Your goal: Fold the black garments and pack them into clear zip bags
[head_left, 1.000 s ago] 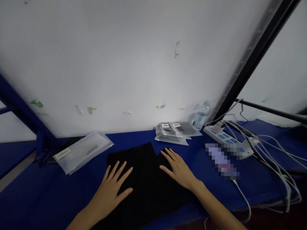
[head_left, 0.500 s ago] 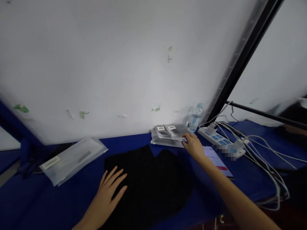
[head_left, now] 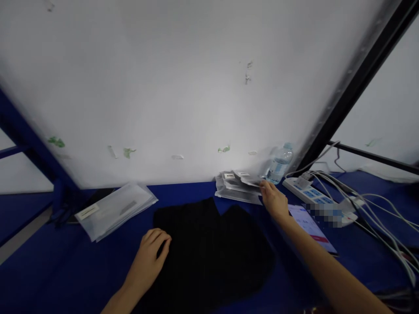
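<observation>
On the blue tabletop lies a dark, folded black garment (head_left: pixel 209 253). My left hand (head_left: pixel 150 250) rests at its left edge, fingers curled in towards the thumb; what they hold, if anything, is hidden against the black cloth. My right hand (head_left: pixel 274 199) reaches to the back of the table and pinches the right end of a labelled clear plastic zip bag (head_left: pixel 250 179). That bag is partly lifted from the small stack of zip bags (head_left: pixel 234 195) under it, which holds something dark.
At the left lies another stack of frosted zip bags (head_left: pixel 121 209). Behind my right hand stands a water bottle (head_left: pixel 279 165) against the white wall. A phone (head_left: pixel 310 226), a power strip (head_left: pixel 319 198) and white cables (head_left: pixel 376 218) occupy the right side.
My left hand has gone from spread fingers on the cloth to curled ones. The right hand has raised the zip bag's right end. The view has shifted left.
</observation>
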### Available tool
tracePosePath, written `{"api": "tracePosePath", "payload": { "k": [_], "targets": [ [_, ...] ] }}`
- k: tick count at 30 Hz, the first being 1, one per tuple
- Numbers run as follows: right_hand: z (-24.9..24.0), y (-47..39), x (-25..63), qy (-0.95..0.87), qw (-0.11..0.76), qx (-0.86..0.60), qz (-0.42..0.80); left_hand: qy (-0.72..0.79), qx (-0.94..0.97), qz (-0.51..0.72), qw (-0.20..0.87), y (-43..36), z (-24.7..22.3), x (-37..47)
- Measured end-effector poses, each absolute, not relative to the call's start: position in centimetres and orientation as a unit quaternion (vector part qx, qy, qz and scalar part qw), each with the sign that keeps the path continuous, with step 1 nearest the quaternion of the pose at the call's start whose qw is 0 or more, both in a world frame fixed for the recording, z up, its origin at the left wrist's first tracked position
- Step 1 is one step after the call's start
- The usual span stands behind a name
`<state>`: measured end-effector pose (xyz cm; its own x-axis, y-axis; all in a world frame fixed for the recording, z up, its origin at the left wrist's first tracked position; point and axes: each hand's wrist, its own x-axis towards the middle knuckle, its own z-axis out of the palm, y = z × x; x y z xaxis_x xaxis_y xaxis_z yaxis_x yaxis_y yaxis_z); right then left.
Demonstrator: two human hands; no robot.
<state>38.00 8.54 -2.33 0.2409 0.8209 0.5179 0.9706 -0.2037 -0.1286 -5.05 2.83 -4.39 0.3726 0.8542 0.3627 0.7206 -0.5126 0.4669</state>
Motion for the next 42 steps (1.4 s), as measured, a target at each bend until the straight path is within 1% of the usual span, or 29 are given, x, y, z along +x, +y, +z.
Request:
{"api": "tracePosePath", "payload": {
  "k": [3,7,10,12,16,20,21,24,26,29,33,38,42],
  "targets": [
    [-1.8,7.9,37.1,-0.585,0.299,-0.733,-0.18,0.478,0.82,0.292,0.12,2.9,-4.6,-5.0],
    [0.2,7.2,35.3,-0.564,0.37,-0.711,-0.198,0.485,0.802,0.327,0.12,2.7,-4.1,-5.0],
    [2.5,6.1,32.5,-0.563,0.44,-0.676,-0.178,0.487,0.778,0.378,0.12,2.0,-2.4,-4.7],
    [3.6,4.9,29.6,-0.604,0.466,-0.631,-0.143,0.482,0.761,0.416,0.126,1.4,-0.8,-4.3],
    [3.2,2.3,23.2,-0.74,0.427,-0.514,-0.079,0.47,0.726,0.476,0.161,0.2,1.6,-3.8],
    [1.6,0.3,19.4,-0.815,0.361,-0.453,0.016,0.444,0.741,0.47,0.18,-0.5,2.1,-4.1],
    [1.5,-0.1,19.0,-0.817,0.36,-0.449,0.037,0.436,0.748,0.464,0.184,-0.7,2.0,-4.3],
    [2.1,-1.0,18.2,-0.804,0.394,-0.44,0.062,0.431,0.755,0.455,0.193,-1.2,1.8,-4.6],
    [3.0,-1.5,17.5,-0.813,0.398,-0.423,0.043,0.43,0.759,0.453,0.186,-1.6,1.8,-4.5],
    [4.1,-2.0,16.0,-0.851,0.357,-0.385,-0.026,0.416,0.771,0.456,0.16,-2.0,1.8,-4.0],
    [4.2,-2.0,15.4,-0.871,0.314,-0.363,-0.103,0.405,0.785,0.454,0.12,-2.1,1.6,-4.0],
    [3.4,-1.0,20.3,-0.86,0.299,-0.376,-0.173,0.431,0.772,0.458,0.091,-1.6,1.4,-5.4],
    [3.0,-0.8,24.7,-0.84,0.301,-0.423,-0.16,0.43,0.772,0.461,0.084,-1.4,1.3,-5.9]
  ]
}}
